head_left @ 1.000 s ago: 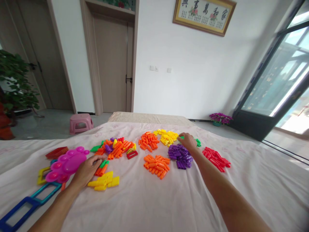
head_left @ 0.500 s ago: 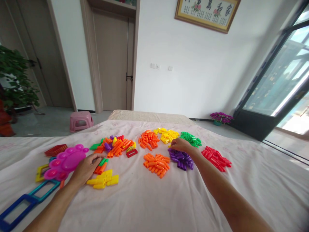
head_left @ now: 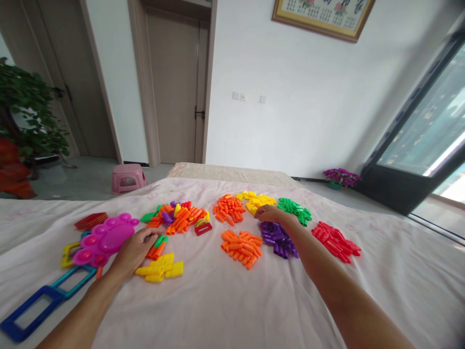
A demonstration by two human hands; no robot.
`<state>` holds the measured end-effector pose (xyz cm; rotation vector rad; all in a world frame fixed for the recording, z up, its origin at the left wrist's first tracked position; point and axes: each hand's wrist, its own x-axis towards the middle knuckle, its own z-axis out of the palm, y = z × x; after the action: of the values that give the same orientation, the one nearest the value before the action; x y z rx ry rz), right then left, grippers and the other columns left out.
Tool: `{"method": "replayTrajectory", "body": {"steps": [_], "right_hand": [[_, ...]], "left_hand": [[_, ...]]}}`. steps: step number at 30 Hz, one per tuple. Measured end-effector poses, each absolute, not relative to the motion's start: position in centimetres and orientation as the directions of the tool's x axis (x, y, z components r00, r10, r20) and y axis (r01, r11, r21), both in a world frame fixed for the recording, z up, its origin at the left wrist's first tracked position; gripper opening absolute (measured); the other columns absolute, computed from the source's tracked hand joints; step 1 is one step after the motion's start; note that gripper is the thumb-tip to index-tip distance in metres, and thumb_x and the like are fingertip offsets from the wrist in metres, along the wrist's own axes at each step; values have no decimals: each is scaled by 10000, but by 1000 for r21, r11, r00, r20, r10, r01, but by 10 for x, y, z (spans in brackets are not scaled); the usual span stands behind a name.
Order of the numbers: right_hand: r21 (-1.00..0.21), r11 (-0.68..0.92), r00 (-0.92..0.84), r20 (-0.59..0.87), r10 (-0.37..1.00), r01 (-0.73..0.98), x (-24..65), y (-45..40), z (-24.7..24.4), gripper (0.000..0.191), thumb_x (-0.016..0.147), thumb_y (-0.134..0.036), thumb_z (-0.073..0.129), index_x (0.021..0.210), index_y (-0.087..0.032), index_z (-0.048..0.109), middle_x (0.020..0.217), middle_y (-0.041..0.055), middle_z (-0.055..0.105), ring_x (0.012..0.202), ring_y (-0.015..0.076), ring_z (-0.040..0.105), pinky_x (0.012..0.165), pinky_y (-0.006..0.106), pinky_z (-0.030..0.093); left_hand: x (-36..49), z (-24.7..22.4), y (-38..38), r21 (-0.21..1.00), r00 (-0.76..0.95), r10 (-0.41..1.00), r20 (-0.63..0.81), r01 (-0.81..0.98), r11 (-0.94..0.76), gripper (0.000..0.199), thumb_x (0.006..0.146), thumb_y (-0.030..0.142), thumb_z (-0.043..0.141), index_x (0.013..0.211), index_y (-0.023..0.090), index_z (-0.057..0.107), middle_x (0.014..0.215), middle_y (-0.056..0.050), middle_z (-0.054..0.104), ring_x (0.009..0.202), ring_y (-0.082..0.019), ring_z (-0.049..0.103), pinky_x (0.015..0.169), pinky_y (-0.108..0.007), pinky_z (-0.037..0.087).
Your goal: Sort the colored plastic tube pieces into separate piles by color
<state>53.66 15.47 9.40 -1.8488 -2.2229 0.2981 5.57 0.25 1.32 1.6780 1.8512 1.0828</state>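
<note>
My left hand (head_left: pixel 138 246) rests on the cloth with its fingers bent. Its fingertips are beside a few orange pieces with green tips (head_left: pixel 159 247); whatever the fingers hold is hidden. Loose yellow plastic pieces (head_left: pixel 160 269) lie just in front of that hand. My right hand (head_left: pixel 272 213) is closed, fingers curled down, between the yellow pile (head_left: pixel 258 201) and the purple pile (head_left: pixel 279 240). I cannot make out anything in its fingertips. Near it are two orange piles (head_left: pixel 241 247), a green pile (head_left: pixel 295 209) and a red pile (head_left: pixel 336 241) of small tubular pieces.
A mixed-colour heap (head_left: pixel 181 216) lies left of centre, with a red frame piece (head_left: pixel 203 229) beside it. At left are a pink paw-shaped plate (head_left: pixel 116 235), red tiles (head_left: pixel 90 221) and blue frames (head_left: pixel 32 310). A pink stool (head_left: pixel 128 179) stands beyond the pale cloth (head_left: pixel 225 300).
The whole view has shifted slightly, so the piles appear farther right. My right hand has moved a little away from the purple pile towards the yellow one. My left hand stays by the orange-and-green pieces.
</note>
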Motion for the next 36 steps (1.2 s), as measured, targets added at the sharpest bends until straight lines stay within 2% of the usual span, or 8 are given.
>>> {"method": "replayTrajectory", "body": {"steps": [4, 8, 12, 16, 21, 27, 32, 36], "right_hand": [[-359, 285, -338, -94, 936, 889, 536, 175, 88, 521, 678, -80, 633, 1159, -237, 758, 1184, 31, 742, 1056, 209, 690, 919, 262, 522], [-331, 289, -328, -67, 942, 898, 533, 189, 83, 633, 700, -73, 622, 1307, -244, 673, 1316, 34, 677, 1157, 221, 653, 1018, 299, 482], [-267, 257, -272, -22, 962, 929, 528, 185, 83, 581, 720, -53, 593, 1256, -247, 707, 1286, 34, 694, 1168, 234, 647, 1050, 331, 459], [-196, 207, -190, 102, 976, 958, 510, 160, 92, 500, 810, -87, 534, 1273, -184, 694, 1343, 122, 648, 1244, 290, 594, 1083, 415, 422], [-260, 433, -366, 271, 890, 863, 449, 100, 107, 349, 877, -138, 516, 1123, -207, 754, 1179, 76, 732, 1103, 226, 661, 980, 313, 469], [-430, 657, -645, 200, 738, 619, 354, 15, 91, 305, 878, -187, 580, 1138, -226, 733, 1084, 46, 742, 965, 189, 674, 854, 277, 501], [-358, 708, -717, 133, 684, 609, 306, -32, 79, 499, 820, -358, 733, 1287, -199, 651, 1163, 100, 690, 1066, 253, 613, 924, 344, 487], [-329, 704, -700, 156, 697, 629, 299, -40, 76, 392, 883, -294, 654, 1266, -212, 655, 1127, 90, 684, 1040, 237, 596, 913, 337, 478]], "left_hand": [[56, 14, 2, 763, -173, 966, 193, 646, -37, 394, 825, 452, 530, 1064, 239, 760, 1148, -19, 758, 1107, -236, 675, 937, -289, 511], [56, 14, 1, 778, -183, 963, 196, 627, -40, 397, 827, 454, 534, 1071, 233, 754, 1150, -26, 757, 1111, -242, 675, 957, -310, 512], [57, 12, 2, 786, -185, 962, 203, 617, -47, 384, 826, 456, 535, 1053, 238, 755, 1145, -28, 759, 1112, -243, 673, 953, -311, 512], [58, 12, 2, 788, -182, 959, 218, 613, -62, 367, 840, 442, 512, 1030, 242, 754, 1129, -18, 761, 1082, -229, 682, 937, -298, 511], [58, 12, 3, 799, -182, 956, 229, 596, -78, 344, 843, 418, 515, 1011, 235, 752, 1120, -23, 763, 1077, -224, 684, 950, -295, 503], [57, 12, 3, 820, -174, 954, 246, 563, -109, 356, 851, 410, 521, 1044, 221, 753, 1127, -39, 762, 1087, -229, 682, 955, -305, 504], [57, 10, 3, 818, -168, 946, 276, 558, -139, 348, 862, 398, 509, 1030, 209, 748, 1109, -48, 764, 1067, -225, 687, 934, -297, 512], [56, 9, 3, 811, -164, 943, 288, 566, -149, 342, 869, 393, 500, 1028, 216, 745, 1084, -37, 767, 1045, -216, 692, 917, -289, 515]]}}
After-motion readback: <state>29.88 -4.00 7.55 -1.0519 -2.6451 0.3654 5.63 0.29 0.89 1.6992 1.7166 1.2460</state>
